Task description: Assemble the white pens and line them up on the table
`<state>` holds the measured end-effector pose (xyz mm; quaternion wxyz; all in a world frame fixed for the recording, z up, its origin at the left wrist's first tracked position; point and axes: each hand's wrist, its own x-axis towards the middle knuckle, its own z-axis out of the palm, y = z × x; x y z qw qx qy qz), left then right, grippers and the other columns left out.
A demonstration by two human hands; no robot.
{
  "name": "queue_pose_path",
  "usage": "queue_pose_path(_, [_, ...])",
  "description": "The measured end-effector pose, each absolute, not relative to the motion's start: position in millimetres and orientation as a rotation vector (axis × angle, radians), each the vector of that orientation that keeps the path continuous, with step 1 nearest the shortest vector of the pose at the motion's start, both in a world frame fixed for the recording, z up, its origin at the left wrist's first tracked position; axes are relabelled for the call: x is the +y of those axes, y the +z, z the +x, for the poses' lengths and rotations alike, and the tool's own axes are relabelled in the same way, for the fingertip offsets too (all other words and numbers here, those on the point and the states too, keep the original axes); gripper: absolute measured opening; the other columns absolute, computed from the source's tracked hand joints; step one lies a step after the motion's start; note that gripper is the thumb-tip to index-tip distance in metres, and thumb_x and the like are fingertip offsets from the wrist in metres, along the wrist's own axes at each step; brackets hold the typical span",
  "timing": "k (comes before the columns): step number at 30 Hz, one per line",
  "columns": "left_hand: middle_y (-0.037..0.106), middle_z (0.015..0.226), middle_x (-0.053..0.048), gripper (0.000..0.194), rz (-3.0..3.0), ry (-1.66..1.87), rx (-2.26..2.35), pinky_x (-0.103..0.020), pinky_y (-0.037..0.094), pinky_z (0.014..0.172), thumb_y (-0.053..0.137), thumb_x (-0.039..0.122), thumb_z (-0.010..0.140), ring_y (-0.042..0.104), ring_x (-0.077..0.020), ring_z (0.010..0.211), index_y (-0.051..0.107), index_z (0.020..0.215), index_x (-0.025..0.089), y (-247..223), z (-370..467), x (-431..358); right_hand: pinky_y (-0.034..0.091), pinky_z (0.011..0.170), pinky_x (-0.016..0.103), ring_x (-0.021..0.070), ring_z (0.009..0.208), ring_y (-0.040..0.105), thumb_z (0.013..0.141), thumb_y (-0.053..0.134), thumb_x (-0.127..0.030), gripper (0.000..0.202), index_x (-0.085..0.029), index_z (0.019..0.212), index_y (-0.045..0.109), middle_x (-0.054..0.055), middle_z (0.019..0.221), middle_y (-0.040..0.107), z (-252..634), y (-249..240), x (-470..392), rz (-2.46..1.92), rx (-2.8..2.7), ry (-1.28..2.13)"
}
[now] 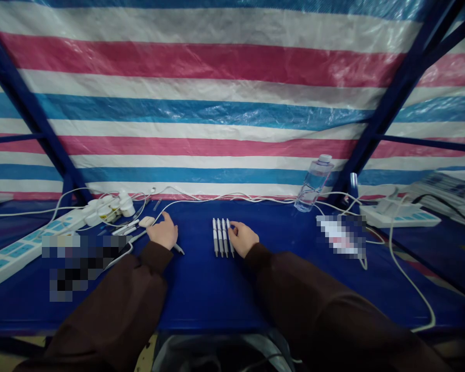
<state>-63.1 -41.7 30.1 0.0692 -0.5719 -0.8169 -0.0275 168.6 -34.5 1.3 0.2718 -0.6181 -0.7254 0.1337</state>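
Note:
Several white-and-grey pens lie side by side in a row on the blue table, their grey tips toward me. My right hand is at the right end of this row, with thumb and fingers closed on the outermost pen. To the left, my left hand is curled with its index finger partly raised. The grey end of another pen sticks out from under its palm; the rest of that pen is hidden by the hand. A white charger plug lies just beside the left fingers.
At left are a long power strip with white adapters, cables and a pixelated dark item. On the right stand a clear bottle, a second power strip and stacked papers. Striped sheeting hangs behind.

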Motion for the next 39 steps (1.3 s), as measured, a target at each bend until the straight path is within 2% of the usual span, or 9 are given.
queue_pose_path(7, [0.064, 0.098, -0.023, 0.069, -1.887, 0.001, -2.495, -0.038, 0.043, 0.070, 0.038, 0.011, 0.076, 0.063, -0.0294, 0.089, 0.013, 0.140, 0.002, 27, -59, -42, 0.041, 0.071, 0.029, 0.0204, 0.086, 0.060, 0.087, 0.037, -0.038, 0.033, -0.023, 0.103, 0.062, 0.005, 0.093, 0.066, 168, 3, -36, -1.645, -1.921, 0.382])
queue_pose_path(13, [0.063, 0.096, -0.020, 0.066, -2.074, -0.101, -2.256, -0.037, 0.045, 0.065, 0.037, 0.014, 0.081, 0.064, -0.0292, 0.082, 0.011, 0.141, 0.008, 23, -56, -40, 0.041, 0.077, 0.030, 0.0218, 0.096, 0.059, 0.090, 0.033, -0.040, 0.037, -0.023, 0.103, 0.063, 0.007, 0.101, 0.066, 168, 6, -38, -1.637, -1.912, 0.405])
queue_pose_path(16, [0.061, 0.096, -0.017, 0.058, -2.196, -0.295, -1.993, -0.034, 0.046, 0.064, 0.037, 0.019, 0.085, 0.064, -0.0256, 0.077, 0.019, 0.140, 0.011, 20, -56, -36, 0.040, 0.081, 0.031, 0.0219, 0.099, 0.058, 0.091, 0.029, -0.040, 0.040, -0.022, 0.107, 0.061, 0.007, 0.104, 0.064, 169, 5, -38, -1.609, -1.920, 0.408])
queue_pose_path(18, [0.060, 0.097, -0.014, 0.048, -2.277, -0.480, -1.752, -0.033, 0.046, 0.068, 0.037, 0.018, 0.086, 0.063, -0.0224, 0.078, 0.031, 0.134, 0.013, 19, -55, -33, 0.040, 0.083, 0.031, 0.0215, 0.099, 0.057, 0.092, 0.028, -0.038, 0.040, -0.021, 0.108, 0.061, 0.007, 0.106, 0.064, 169, 4, -37, -1.590, -1.914, 0.393])
queue_pose_path(22, [0.060, 0.093, -0.007, 0.022, -2.383, -0.797, -1.397, -0.032, 0.046, 0.076, 0.041, 0.014, 0.085, 0.059, -0.0187, 0.082, 0.055, 0.102, 0.017, 23, -49, -35, 0.040, 0.085, 0.032, 0.0217, 0.099, 0.054, 0.088, 0.036, -0.027, 0.035, -0.017, 0.114, 0.056, 0.009, 0.105, 0.062, 169, 0, -34, -1.595, -1.899, 0.300])
queue_pose_path(26, [0.059, 0.090, -0.005, 0.012, -2.476, -1.075, -1.213, -0.030, 0.046, 0.076, 0.045, 0.013, 0.082, 0.058, -0.0161, 0.083, 0.055, 0.089, 0.017, 28, -43, -41, 0.040, 0.083, 0.034, 0.0231, 0.097, 0.051, 0.079, 0.043, -0.014, 0.047, -0.015, 0.125, 0.048, 0.010, 0.107, 0.059, 168, -1, -33, -1.564, -1.915, 0.158])
queue_pose_path(31, [0.061, 0.091, -0.004, 0.011, -2.567, -1.308, -1.050, -0.026, 0.047, 0.077, 0.046, 0.014, 0.085, 0.059, -0.0129, 0.086, 0.057, 0.084, 0.017, 29, -38, -44, 0.038, 0.086, 0.037, 0.0238, 0.110, 0.044, 0.079, 0.039, -0.010, 0.055, -0.021, 0.133, 0.040, 0.010, 0.123, 0.051, 169, -1, -34, -1.425, -1.929, -0.012])
queue_pose_path(35, [0.065, 0.092, -0.004, 0.014, -2.483, -1.242, -1.023, -0.031, 0.046, 0.080, 0.047, 0.018, 0.086, 0.060, -0.0146, 0.086, 0.058, 0.094, 0.018, 28, -38, -44, 0.034, 0.088, 0.037, 0.0222, 0.114, 0.042, 0.084, 0.035, -0.011, 0.046, -0.023, 0.127, 0.047, 0.008, 0.127, 0.051, 168, 0, -35, -1.350, -1.968, -0.050])
queue_pose_path(39, [0.066, 0.095, -0.004, 0.017, -2.445, -1.083, -1.139, -0.032, 0.043, 0.081, 0.043, 0.021, 0.089, 0.060, -0.0153, 0.089, 0.058, 0.096, 0.018, 29, -38, -44, 0.032, 0.087, 0.035, 0.0201, 0.108, 0.047, 0.087, 0.035, -0.015, 0.032, -0.022, 0.109, 0.058, 0.006, 0.115, 0.059, 168, 2, -36, -1.285, -2.003, 0.026])
